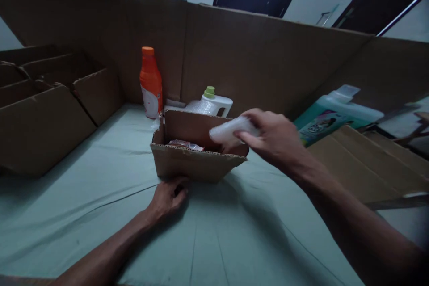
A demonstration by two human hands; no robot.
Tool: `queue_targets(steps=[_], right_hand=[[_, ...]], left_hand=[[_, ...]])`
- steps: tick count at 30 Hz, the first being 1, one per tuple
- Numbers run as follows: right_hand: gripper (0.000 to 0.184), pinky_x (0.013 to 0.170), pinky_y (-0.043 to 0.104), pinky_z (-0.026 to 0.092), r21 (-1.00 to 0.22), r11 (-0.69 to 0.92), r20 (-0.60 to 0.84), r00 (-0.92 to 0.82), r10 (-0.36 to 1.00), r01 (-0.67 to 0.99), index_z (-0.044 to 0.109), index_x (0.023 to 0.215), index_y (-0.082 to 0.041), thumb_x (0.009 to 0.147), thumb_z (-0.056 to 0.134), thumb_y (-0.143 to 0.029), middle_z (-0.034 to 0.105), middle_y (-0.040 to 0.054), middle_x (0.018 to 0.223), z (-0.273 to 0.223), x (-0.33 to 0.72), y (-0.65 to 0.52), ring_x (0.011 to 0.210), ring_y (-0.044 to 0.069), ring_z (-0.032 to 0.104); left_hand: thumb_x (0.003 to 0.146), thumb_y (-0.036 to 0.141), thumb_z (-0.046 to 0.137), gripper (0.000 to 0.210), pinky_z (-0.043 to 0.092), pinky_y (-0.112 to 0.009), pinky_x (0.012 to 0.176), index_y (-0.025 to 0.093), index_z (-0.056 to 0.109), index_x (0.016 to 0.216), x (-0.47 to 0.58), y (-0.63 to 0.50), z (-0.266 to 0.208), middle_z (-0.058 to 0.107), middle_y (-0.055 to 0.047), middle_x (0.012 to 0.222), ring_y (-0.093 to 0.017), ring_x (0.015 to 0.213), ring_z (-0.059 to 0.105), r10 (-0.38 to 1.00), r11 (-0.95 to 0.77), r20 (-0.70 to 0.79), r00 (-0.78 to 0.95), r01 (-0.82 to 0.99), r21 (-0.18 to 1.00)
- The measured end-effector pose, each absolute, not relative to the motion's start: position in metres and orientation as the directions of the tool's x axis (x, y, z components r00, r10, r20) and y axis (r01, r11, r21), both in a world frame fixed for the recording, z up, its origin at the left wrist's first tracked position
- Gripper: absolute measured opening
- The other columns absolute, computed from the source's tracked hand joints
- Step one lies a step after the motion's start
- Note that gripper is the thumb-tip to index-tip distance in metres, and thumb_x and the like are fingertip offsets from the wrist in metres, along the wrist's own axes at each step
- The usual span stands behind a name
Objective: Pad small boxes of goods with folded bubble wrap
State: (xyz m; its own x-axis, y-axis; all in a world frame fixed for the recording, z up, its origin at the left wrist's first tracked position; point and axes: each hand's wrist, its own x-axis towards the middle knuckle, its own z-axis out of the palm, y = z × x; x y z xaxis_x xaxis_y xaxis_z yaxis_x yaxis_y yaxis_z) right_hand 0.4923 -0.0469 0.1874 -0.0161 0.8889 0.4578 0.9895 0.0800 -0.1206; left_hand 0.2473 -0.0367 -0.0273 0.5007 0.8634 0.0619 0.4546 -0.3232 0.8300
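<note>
My right hand (273,136) is closed around a whitish, rounded oblong item (231,130), held over the right end of an open cardboard box (197,163). Motion blurs that item, so its kind is unclear. Inside the box a shiny plastic packet (186,145) shows at the left; the rest of the bottom is hidden by the front wall. On the cloth-covered table (127,223), my left hand (169,196) rests with curled fingers against the lower front of the box. I see nothing in its grasp.
Behind the box stand an orange bottle (149,82), bubble wrap (203,107) and a white jug with a green cap (224,102). Cardboard boxes (43,129) are at the left. A teal liquid bottle (330,114) leans at the right near a cardboard flap (365,161). Cardboard walls (254,58) enclose the back.
</note>
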Motion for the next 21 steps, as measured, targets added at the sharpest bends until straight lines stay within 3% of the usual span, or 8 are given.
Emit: queue_targets(steps=[2, 3, 5, 8, 14, 18, 21], right_hand=[[0.014, 0.078, 0.04, 0.047, 0.227, 0.046, 0.22, -0.098, 0.97, 0.973, 0.076, 0.092, -0.017, 0.08, 0.073, -0.024, 0.075, 0.0122, 0.093, 0.186, 0.48, -0.024, 0.092, 0.031, 0.068], [0.011, 0.077, 0.04, 0.046, 0.336, 0.068, 0.117, -0.114, 0.987, 0.939, 0.076, 0.087, -0.016, 0.08, 0.071, -0.024, 0.076, 0.014, 0.093, 0.185, 0.473, -0.015, 0.093, 0.032, 0.068], [0.012, 0.07, 0.037, 0.045, 0.411, 0.1, -0.019, -0.101, 0.995, 0.906, 0.076, 0.079, -0.016, 0.081, 0.068, -0.024, 0.077, 0.0154, 0.09, 0.181, 0.46, -0.003, 0.088, 0.032, 0.07], [0.014, 0.062, 0.034, 0.044, 0.379, 0.102, -0.119, -0.06, 0.991, 0.92, 0.077, 0.077, -0.015, 0.081, 0.065, -0.022, 0.078, 0.0164, 0.086, 0.177, 0.45, 0.006, 0.079, 0.03, 0.073], [0.017, 0.065, 0.031, 0.048, 0.252, 0.195, -0.19, -0.149, 0.97, 0.948, 0.081, 0.087, -0.016, 0.077, 0.072, -0.027, 0.08, 0.0155, 0.095, 0.175, 0.457, 0.017, 0.091, 0.033, 0.076], [0.022, 0.067, 0.033, 0.05, 0.269, 0.229, -0.242, -0.164, 0.956, 0.936, 0.082, 0.087, -0.013, 0.084, 0.068, -0.029, 0.079, 0.0184, 0.086, 0.157, 0.458, 0.028, 0.088, 0.033, 0.076], [0.023, 0.067, 0.033, 0.05, 0.213, 0.335, -0.324, -0.258, 0.91, 0.918, 0.081, 0.09, -0.013, 0.091, 0.063, -0.027, 0.079, 0.0168, 0.086, 0.147, 0.457, 0.033, 0.084, 0.03, 0.076]], left_hand=[[0.084, 0.032, 0.051, 0.04, 0.051, -0.03, 0.067, 0.018, 0.077, 0.111, 0.246, -0.039, -0.034, 0.079, -0.007, 0.088, -0.02, 0.07, 0.066, 0.857, -0.353, 0.105, 0.505, 0.425, 0.833], [0.085, 0.031, 0.051, 0.038, 0.052, -0.03, 0.066, 0.018, 0.077, 0.109, 0.245, -0.04, -0.036, 0.079, -0.007, 0.089, -0.02, 0.07, 0.068, 0.853, -0.365, 0.121, 0.508, 0.415, 0.834], [0.086, 0.029, 0.05, 0.036, 0.053, -0.029, 0.065, 0.018, 0.078, 0.106, 0.244, -0.041, -0.037, 0.08, -0.008, 0.091, -0.021, 0.072, 0.07, 0.842, -0.393, 0.142, 0.52, 0.412, 0.822], [0.086, 0.026, 0.05, 0.034, 0.056, -0.031, 0.068, 0.019, 0.079, 0.103, 0.246, -0.039, -0.039, 0.08, -0.008, 0.092, -0.022, 0.074, 0.073, 0.81, -0.479, 0.209, 0.548, 0.412, 0.775], [0.088, 0.021, 0.047, 0.034, 0.06, -0.034, 0.07, 0.019, 0.078, 0.103, 0.25, -0.039, -0.048, 0.081, -0.009, 0.094, -0.024, 0.079, 0.076, 0.747, -0.616, 0.36, 0.56, 0.378, 0.691], [0.089, 0.021, 0.046, 0.033, 0.059, -0.032, 0.064, 0.019, 0.078, 0.097, 0.249, -0.039, -0.048, 0.079, -0.008, 0.085, -0.022, 0.07, 0.073, 0.757, -0.609, 0.346, 0.555, 0.406, 0.682], [0.09, 0.022, 0.047, 0.032, 0.059, -0.031, 0.064, 0.02, 0.078, 0.096, 0.248, -0.039, -0.045, 0.079, -0.007, 0.084, -0.022, 0.071, 0.074, 0.765, -0.591, 0.327, 0.554, 0.404, 0.698]])
